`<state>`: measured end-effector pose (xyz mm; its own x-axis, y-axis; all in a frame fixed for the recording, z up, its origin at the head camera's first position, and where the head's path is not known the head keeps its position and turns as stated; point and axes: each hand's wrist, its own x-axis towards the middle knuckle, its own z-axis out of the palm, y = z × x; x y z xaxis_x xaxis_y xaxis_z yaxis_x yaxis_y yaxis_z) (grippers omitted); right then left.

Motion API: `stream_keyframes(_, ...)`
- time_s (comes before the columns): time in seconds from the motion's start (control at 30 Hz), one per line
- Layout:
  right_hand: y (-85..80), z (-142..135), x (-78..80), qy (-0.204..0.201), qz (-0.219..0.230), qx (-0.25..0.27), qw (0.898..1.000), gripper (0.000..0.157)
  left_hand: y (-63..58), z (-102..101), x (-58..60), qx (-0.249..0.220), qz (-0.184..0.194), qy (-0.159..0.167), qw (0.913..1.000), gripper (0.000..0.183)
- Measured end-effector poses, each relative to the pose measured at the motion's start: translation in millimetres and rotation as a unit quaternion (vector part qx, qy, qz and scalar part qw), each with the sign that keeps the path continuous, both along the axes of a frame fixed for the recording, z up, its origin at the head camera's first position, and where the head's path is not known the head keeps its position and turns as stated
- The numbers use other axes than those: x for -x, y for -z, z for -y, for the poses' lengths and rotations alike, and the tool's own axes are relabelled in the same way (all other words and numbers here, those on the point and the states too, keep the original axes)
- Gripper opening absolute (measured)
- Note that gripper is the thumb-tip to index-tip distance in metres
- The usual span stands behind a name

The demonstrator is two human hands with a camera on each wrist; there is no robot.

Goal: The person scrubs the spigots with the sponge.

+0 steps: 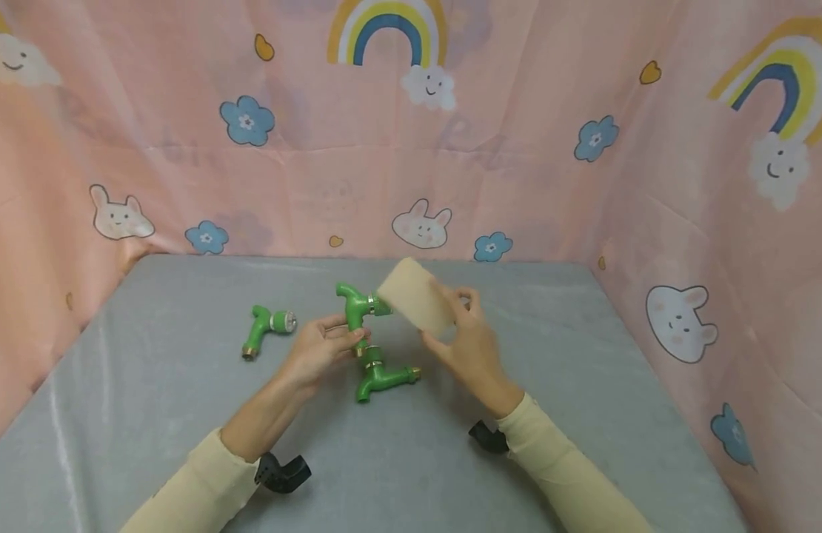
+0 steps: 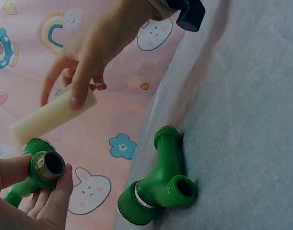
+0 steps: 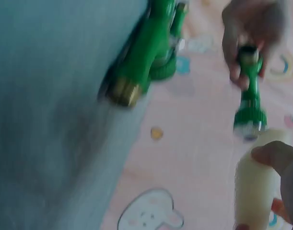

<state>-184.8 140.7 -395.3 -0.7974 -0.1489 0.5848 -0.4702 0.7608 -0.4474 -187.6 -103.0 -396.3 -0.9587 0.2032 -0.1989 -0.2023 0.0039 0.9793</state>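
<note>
My left hand (image 1: 320, 349) grips a green plastic tap (image 1: 353, 314) by its body, raised over the table. The tap's ribbed handle end points right, and its brass-coloured threaded inlet (image 2: 51, 165) faces the left wrist camera. In my right hand (image 1: 476, 354) is a cream sponge block (image 1: 411, 292), pinched between thumb and fingers. One end of the sponge overlaps the tap's handle end in the head view; in the right wrist view, the sponge (image 3: 254, 187) sits right by that handle (image 3: 251, 116). A second green tap (image 1: 384, 379) lies on the table below the hands.
A third green tap (image 1: 259, 332) lies on the grey cloth-covered table (image 1: 151, 414), left of my left hand. Black camera mounts (image 1: 283, 474) jut from both wrists. A pink patterned curtain (image 1: 518, 185) hangs behind the table and along its sides.
</note>
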Motion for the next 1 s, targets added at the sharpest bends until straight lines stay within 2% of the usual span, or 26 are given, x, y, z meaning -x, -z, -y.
stream_keyframes(0.07, -1.3, -4, 2.1, 0.029, 0.006, 0.020, 0.999, 0.079, 2.1, 0, 1.0, -0.009, 0.005, 0.001, 0.9999, 0.047)
stream_keyframes(0.1, -2.2, -6, 2.1, 0.030, 0.002, 0.028, 0.999, 0.078, 3.0, 0, 1.4, -0.017, 0.008, 0.003, 0.9998, 0.047)
stream_keyframes(0.17, -3.1, -5, -0.4, 0.007, -0.008, 0.035, 0.999, 0.078, 4.5, 0, 2.1, -0.030, 0.009, 0.011, 0.9995, 0.046)
stream_keyframes(0.27, -2.7, 1, -5.9, -0.053, -0.019, 0.008, 0.998, 0.078, 5.4, 0, 2.8, -0.048, 0.016, 0.025, 0.9984, 0.046)
stream_keyframes(0.33, -1.6, 4, -6.7, -0.074, -0.018, -0.010, 0.997, 0.078, 5.4, 0, 3.1, -0.059, 0.024, 0.033, 0.9974, 0.046)
stream_keyframes(0.4, -0.1, 4, -3.6, -0.056, -0.019, -0.019, 0.998, 0.078, 5.2, -1, 3.7, -0.072, 0.037, 0.039, 0.9959, 0.045)
stream_keyframes(0.53, -0.1, -1, 2.9, -0.007, -0.033, 0.010, 0.999, 0.081, 4.7, 0, 4.2, -0.111, 0.059, 0.046, 0.9910, 0.046)
stream_keyframes(0.57, -0.1, -2, 3.3, -0.006, -0.044, 0.012, 0.999, 0.081, 4.6, 0, 4.2, -0.120, 0.062, 0.047, 0.9897, 0.047)
stream_keyframes(0.63, -0.2, -2, 1.8, -0.029, -0.067, 0.006, 0.997, 0.082, 4.5, 0, 3.9, -0.137, 0.069, 0.049, 0.9870, 0.047)
stream_keyframes(0.73, 1.5, 1, -0.4, -0.074, -0.094, -0.026, 0.992, 0.082, 4.5, 0, 3.1, -0.155, 0.075, 0.056, 0.9834, 0.046)
stream_keyframes(0.8, 2.5, 2, 0.1, -0.086, -0.100, -0.046, 0.990, 0.083, 4.3, 0, 2.7, -0.171, 0.082, 0.059, 0.9801, 0.043)
stream_keyframes(0.87, 2.0, 1, 2.6, -0.070, -0.103, -0.047, 0.991, 0.084, 3.6, 0, 2.7, -0.188, 0.088, 0.062, 0.9763, 0.039)
stream_keyframes(1.0, -1.6, -6, 5.9, -0.030, -0.116, -0.015, 0.993, 0.085, 2.4, 0, 3.1, -0.228, 0.105, 0.056, 0.9664, 0.032)
